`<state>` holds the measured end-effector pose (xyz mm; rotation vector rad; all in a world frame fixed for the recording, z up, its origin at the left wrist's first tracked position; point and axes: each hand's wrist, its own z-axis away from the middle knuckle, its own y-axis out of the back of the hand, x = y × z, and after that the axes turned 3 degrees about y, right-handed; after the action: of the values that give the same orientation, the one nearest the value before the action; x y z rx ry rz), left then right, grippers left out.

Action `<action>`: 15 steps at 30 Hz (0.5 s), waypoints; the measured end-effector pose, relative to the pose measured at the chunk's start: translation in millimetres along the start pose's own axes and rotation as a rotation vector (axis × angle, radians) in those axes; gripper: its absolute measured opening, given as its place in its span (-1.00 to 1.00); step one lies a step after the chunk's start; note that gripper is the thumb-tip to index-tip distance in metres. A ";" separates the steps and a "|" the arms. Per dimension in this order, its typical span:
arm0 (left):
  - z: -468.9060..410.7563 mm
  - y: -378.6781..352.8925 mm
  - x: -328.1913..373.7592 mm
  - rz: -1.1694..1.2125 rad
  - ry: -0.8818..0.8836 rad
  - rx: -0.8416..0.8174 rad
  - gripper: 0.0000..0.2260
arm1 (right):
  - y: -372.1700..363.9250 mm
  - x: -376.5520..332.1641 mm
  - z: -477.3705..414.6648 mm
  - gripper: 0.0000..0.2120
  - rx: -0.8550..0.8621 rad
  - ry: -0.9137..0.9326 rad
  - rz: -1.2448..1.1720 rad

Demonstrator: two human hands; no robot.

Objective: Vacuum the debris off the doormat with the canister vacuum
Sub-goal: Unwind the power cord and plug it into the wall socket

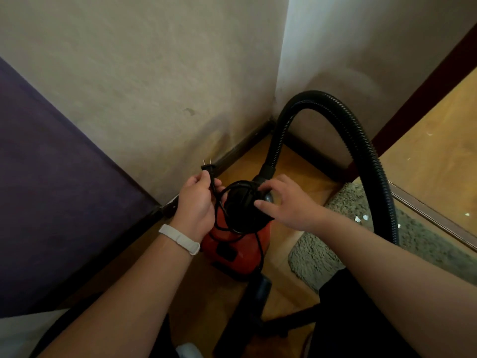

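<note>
Canister vacuum (237,251), red, floor centre: long axis 6-to-12 o'clock, hose (361,140) end at 12. Left hand (197,205) fingers clamp cord (214,187), plug (208,166) with 2 prongs pointing 12; right hand (286,202), fingers spread, rests on its black top. Doormat (322,251) at 4 o'clock.

- The red canister vacuum (233,251) stands on the wooden floor (196,288) in a wall corner.
- The left hand (197,202) grips the black power cord (214,192) just below its plug (207,166), prongs pointing up.
- The right hand (286,202) rests on the cord coiled on the vacuum's top, fingers spread.
- The black hose (361,140) arches to the right.
- The grey doormat (361,228) lies right of the vacuum, with white scraps (361,218) on it.
</note>
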<state>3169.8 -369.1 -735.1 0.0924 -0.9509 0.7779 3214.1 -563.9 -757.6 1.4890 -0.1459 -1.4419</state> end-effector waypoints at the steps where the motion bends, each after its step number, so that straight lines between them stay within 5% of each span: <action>1: 2.4 -2.7 0.7 0.040 0.014 -0.013 -0.86 | -2.8 -5.1 0.9 -0.62 0.033 0.043 0.035; 6: 7.7 -11.1 3.1 0.180 0.052 -0.075 -0.86 | -7.1 -20.7 5.7 -0.52 0.305 0.150 0.148; 9: 8.4 -12.1 2.5 0.240 0.075 -0.090 -0.88 | -2.7 -21.2 9.0 -0.67 0.401 0.198 0.139; 15: 10.7 -15.2 -6.0 0.283 0.116 -0.137 -0.92 | -20.1 -28.4 11.5 -0.88 -0.048 0.234 0.032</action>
<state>3170.0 -387.7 -729.3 -0.2086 -0.9147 0.9650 3186.3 -541.3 -749.7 1.5960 0.0090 -1.2271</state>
